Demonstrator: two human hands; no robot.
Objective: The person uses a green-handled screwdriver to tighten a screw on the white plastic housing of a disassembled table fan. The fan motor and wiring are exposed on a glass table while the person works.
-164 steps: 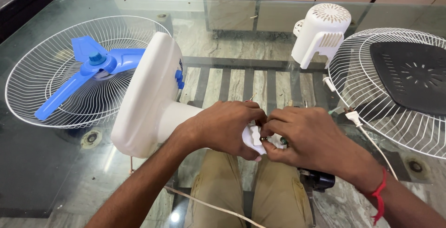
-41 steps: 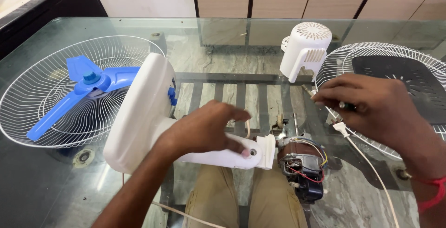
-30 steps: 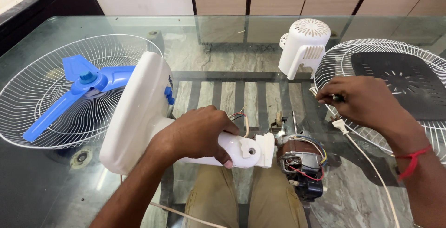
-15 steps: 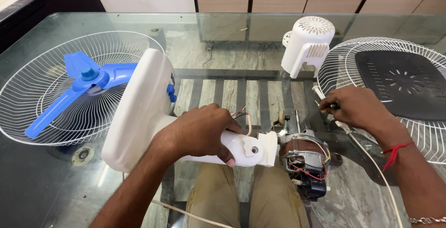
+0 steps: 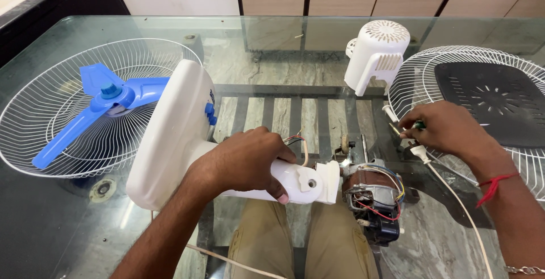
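Note:
My left hand (image 5: 250,162) grips the white neck (image 5: 309,181) of a table fan's stand, which lies on its side on the glass table. The stand's round white base (image 5: 170,131) points left. At the neck's right end sits the bare motor (image 5: 372,194) with exposed copper windings and coloured wires. My right hand (image 5: 448,131) is closed on a small screwdriver (image 5: 400,128) with a green handle, just above and to the right of the motor. The tip points left.
A white wire guard (image 5: 34,125) with the blue fan blade (image 5: 102,105) lying in it is at the left. The white motor cover (image 5: 374,54) stands at the back. A second guard (image 5: 420,80) with a black centre lies at the right. A white cord (image 5: 454,194) runs under my right wrist.
My right hand has come down from over the right guard towards the motor, still holding the screwdriver. My left hand keeps its grip on the neck. The motor, once hidden by both hands, is exposed.

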